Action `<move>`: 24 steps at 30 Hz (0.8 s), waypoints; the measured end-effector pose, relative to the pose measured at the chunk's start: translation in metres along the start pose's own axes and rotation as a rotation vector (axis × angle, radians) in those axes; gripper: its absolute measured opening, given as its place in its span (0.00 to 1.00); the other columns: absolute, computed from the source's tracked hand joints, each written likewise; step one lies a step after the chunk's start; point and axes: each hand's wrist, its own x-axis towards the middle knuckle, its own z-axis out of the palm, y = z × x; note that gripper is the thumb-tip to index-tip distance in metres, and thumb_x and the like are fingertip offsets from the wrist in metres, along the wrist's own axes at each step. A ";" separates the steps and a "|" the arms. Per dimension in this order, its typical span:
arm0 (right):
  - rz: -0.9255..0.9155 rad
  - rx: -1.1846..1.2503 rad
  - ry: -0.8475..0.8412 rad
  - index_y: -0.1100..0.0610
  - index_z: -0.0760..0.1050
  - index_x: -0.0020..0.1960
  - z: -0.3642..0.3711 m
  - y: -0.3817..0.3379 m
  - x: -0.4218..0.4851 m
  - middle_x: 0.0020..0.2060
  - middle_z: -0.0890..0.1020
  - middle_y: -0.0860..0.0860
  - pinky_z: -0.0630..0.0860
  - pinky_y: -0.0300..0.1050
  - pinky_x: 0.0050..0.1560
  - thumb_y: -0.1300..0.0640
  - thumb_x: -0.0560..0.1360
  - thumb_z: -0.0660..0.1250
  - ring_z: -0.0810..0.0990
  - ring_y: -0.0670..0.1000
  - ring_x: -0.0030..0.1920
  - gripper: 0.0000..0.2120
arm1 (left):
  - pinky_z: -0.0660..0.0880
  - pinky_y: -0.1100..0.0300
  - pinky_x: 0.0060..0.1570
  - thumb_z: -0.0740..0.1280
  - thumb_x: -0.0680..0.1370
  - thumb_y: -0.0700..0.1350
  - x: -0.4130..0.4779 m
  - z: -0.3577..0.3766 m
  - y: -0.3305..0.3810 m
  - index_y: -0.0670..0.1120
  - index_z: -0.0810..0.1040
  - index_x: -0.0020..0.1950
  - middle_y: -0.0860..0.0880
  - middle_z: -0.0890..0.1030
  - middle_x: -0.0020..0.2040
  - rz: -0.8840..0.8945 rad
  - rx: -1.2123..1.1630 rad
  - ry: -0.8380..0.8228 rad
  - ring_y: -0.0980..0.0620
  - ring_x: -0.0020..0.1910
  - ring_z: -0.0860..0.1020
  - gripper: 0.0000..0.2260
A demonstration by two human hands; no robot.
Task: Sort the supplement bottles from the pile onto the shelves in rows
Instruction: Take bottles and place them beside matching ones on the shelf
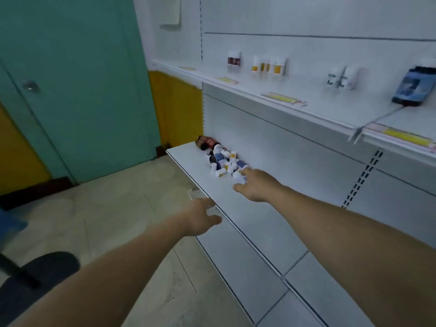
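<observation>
Our right hand [257, 185] reaches the near end of the pile of supplement bottles [224, 161] along the lower shelf's [188, 156] back edge. Its thumb and forefinger bracket a small white bottle [240, 179], probably to lift it, though we cannot tell if it is gripped. Our left hand [200, 215] hovers at the front edge, too blurred to tell whether it is open or closed.

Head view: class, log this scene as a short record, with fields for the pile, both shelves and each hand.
pile: supplement bottles lying jumbled at the back of the lower shelf
sorted: upper shelf carries small upright groups, among them yellow-label bottles and white bottles
right: right hand at the pile's near end, thumb and forefinger either side of a small white bottle; grip unclear
left: left hand at the lower shelf's front edge, blurred; grip unclear
</observation>
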 end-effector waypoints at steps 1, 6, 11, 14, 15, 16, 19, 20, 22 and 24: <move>0.027 0.006 -0.011 0.55 0.61 0.72 0.005 -0.007 0.018 0.69 0.69 0.58 0.70 0.52 0.63 0.39 0.74 0.61 0.70 0.61 0.65 0.32 | 0.65 0.57 0.65 0.66 0.75 0.57 0.016 -0.009 -0.012 0.50 0.65 0.73 0.49 0.66 0.72 -0.001 0.017 -0.018 0.48 0.69 0.67 0.28; 0.151 0.057 -0.037 0.52 0.62 0.72 0.026 -0.025 0.095 0.70 0.68 0.55 0.67 0.48 0.63 0.38 0.74 0.61 0.67 0.59 0.68 0.32 | 0.64 0.61 0.60 0.65 0.76 0.58 0.092 -0.048 -0.059 0.49 0.63 0.74 0.48 0.64 0.73 0.014 0.057 -0.132 0.48 0.68 0.68 0.29; 0.229 0.116 -0.070 0.54 0.62 0.73 0.067 -0.026 0.182 0.71 0.66 0.55 0.66 0.47 0.63 0.39 0.75 0.62 0.65 0.58 0.69 0.32 | 0.63 0.63 0.54 0.66 0.76 0.56 0.187 -0.073 -0.098 0.50 0.65 0.72 0.47 0.67 0.71 0.044 0.063 -0.165 0.48 0.66 0.69 0.27; 0.275 0.175 -0.079 0.56 0.64 0.72 0.094 -0.020 0.238 0.70 0.67 0.57 0.68 0.48 0.63 0.40 0.75 0.63 0.69 0.58 0.67 0.31 | 0.64 0.61 0.58 0.68 0.75 0.54 0.252 -0.080 -0.117 0.51 0.63 0.73 0.47 0.65 0.72 0.085 0.125 -0.210 0.48 0.67 0.68 0.29; 0.292 0.191 -0.083 0.56 0.64 0.72 0.102 -0.017 0.257 0.70 0.68 0.57 0.68 0.48 0.63 0.41 0.75 0.63 0.69 0.58 0.67 0.31 | 0.64 0.61 0.60 0.69 0.75 0.53 0.276 -0.081 -0.123 0.51 0.62 0.73 0.47 0.64 0.73 0.100 0.142 -0.227 0.48 0.68 0.68 0.29; 0.310 0.210 -0.087 0.56 0.64 0.71 0.111 -0.014 0.275 0.70 0.68 0.57 0.67 0.48 0.63 0.41 0.75 0.64 0.69 0.58 0.66 0.30 | 0.65 0.59 0.61 0.70 0.74 0.52 0.300 -0.082 -0.129 0.51 0.62 0.74 0.47 0.64 0.73 0.116 0.151 -0.244 0.47 0.67 0.68 0.30; 0.353 0.257 -0.091 0.58 0.64 0.71 0.137 -0.008 0.323 0.70 0.67 0.58 0.66 0.48 0.63 0.45 0.76 0.64 0.68 0.59 0.68 0.29 | 0.66 0.54 0.64 0.70 0.74 0.47 0.370 -0.078 -0.140 0.51 0.61 0.74 0.46 0.64 0.72 0.189 0.177 -0.248 0.45 0.67 0.68 0.31; 0.381 0.279 -0.102 0.57 0.63 0.71 0.146 -0.005 0.337 0.70 0.67 0.59 0.67 0.48 0.62 0.46 0.76 0.64 0.68 0.60 0.67 0.28 | 0.65 0.54 0.65 0.70 0.74 0.46 0.392 -0.074 -0.143 0.52 0.60 0.74 0.47 0.64 0.73 0.220 0.192 -0.234 0.45 0.68 0.67 0.31; 0.442 0.339 -0.136 0.56 0.62 0.72 0.163 0.000 0.362 0.67 0.70 0.59 0.68 0.48 0.61 0.48 0.76 0.63 0.70 0.60 0.65 0.27 | 0.64 0.54 0.65 0.69 0.75 0.45 0.431 -0.064 -0.146 0.52 0.58 0.75 0.46 0.62 0.73 0.289 0.203 -0.212 0.44 0.68 0.67 0.32; 0.471 0.354 -0.117 0.56 0.64 0.71 0.183 0.005 0.379 0.65 0.72 0.58 0.69 0.48 0.60 0.51 0.77 0.62 0.72 0.60 0.63 0.25 | 0.66 0.52 0.64 0.68 0.75 0.44 0.466 -0.052 -0.148 0.52 0.56 0.76 0.43 0.60 0.74 0.372 0.236 -0.220 0.41 0.66 0.68 0.33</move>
